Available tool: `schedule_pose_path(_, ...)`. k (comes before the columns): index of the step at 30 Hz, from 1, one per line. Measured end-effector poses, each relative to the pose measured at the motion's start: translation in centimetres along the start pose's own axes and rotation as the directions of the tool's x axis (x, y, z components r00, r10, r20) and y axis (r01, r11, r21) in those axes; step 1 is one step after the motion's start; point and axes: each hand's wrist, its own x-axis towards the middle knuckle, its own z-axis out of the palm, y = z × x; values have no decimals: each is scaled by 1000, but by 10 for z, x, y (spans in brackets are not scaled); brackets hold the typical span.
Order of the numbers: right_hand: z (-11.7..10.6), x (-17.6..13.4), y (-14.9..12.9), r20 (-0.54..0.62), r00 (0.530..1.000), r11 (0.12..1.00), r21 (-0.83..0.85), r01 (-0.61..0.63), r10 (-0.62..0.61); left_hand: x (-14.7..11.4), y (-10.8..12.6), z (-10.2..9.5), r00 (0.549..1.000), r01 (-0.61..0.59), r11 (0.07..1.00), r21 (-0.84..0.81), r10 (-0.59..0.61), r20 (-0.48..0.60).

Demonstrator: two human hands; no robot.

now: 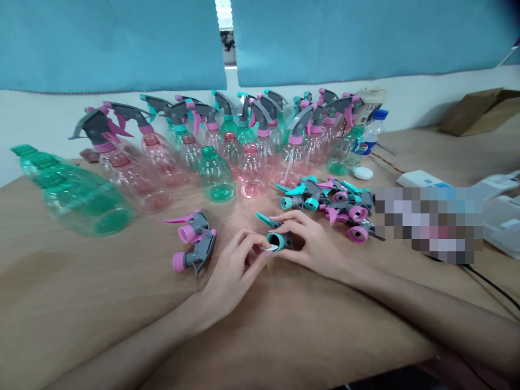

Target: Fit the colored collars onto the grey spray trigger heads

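L hand (235, 265) grip clamped on white bit (271, 248), R hand (314, 241) on spray head (281, 238); prob. insert step, next needs alignment.

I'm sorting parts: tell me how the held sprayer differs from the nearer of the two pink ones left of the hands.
The held sprayer has a teal collar; the pink sprayer has a pink one. The right hand grips the held sprayer, while the left hand pinches a white piece at its mouth; the pink sprayer lies on the table. Both have grey bodies.
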Motion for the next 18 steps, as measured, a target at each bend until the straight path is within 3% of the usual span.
schedule_pose_path(7,0,0,-1,-1,1000,1000,11,-5,5,0,2,-2,998,45,999,-17,-44,47)
schedule_pose_path(18,-1,1,-3,5,1000,1000,5,-24,24,-1,-6,1,996,82,991,-109,-86,-34)
